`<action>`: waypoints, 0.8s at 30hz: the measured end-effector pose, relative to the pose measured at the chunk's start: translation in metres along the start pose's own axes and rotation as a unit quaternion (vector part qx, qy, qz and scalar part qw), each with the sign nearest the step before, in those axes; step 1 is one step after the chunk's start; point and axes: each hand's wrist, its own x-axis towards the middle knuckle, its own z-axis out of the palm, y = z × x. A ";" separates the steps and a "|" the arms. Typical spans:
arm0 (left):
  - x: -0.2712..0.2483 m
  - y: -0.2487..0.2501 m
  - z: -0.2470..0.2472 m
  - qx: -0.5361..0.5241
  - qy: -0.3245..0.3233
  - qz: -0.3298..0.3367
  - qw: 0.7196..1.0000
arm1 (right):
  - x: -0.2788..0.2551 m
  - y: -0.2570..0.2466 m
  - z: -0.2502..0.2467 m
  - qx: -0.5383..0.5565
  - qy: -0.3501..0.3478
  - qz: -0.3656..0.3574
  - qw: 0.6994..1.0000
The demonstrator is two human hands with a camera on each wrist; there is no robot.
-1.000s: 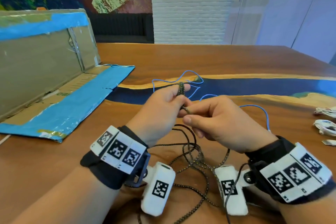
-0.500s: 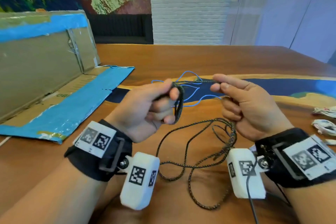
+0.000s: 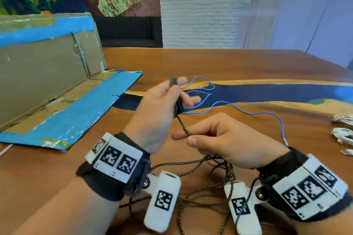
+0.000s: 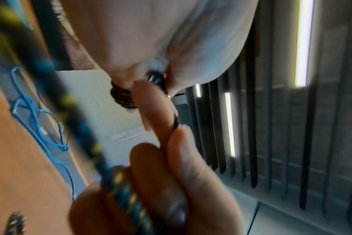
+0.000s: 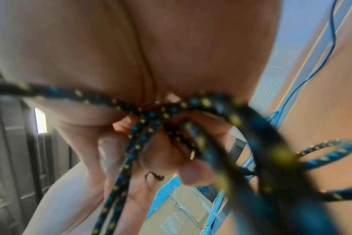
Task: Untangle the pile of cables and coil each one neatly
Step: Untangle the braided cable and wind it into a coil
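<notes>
A dark braided cable with yellow flecks runs between my hands. My left hand grips a small coil of it wound round the fingers, held upright above the table. My right hand pinches the same cable just below, thumb against forefinger. The rest of the braided cable lies in loose loops on the table under my wrists. The left wrist view shows the coil at the fingertips; in the right wrist view several strands cross the palm. A thin blue wire lies loose beyond the hands.
A flattened cardboard box with blue tape stands at the left. White coiled cables lie at the right edge of the wooden table, which has a dark blue band across it.
My right hand has come down from beside the coil to below it, sliding along the braided cable. My left hand has turned the coil upright and moved slightly right.
</notes>
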 end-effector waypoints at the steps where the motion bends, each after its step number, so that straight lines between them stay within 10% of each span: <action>1: -0.003 0.000 0.004 0.053 -0.024 -0.015 0.998 | 0.000 0.000 -0.001 0.005 0.010 -0.012 1.000; 6: -0.005 0.004 0.002 0.284 -0.111 -0.027 0.952 | -0.004 0.006 -0.018 0.064 0.123 -0.057 0.989; 13: -0.008 0.006 -0.005 0.275 -0.198 -0.065 0.939 | -0.004 0.012 -0.027 0.080 0.148 -0.060 0.984; 24: 0.009 0.015 -0.022 -0.160 -0.023 -0.089 0.983 | -0.003 0.028 -0.043 0.061 0.196 0.018 0.978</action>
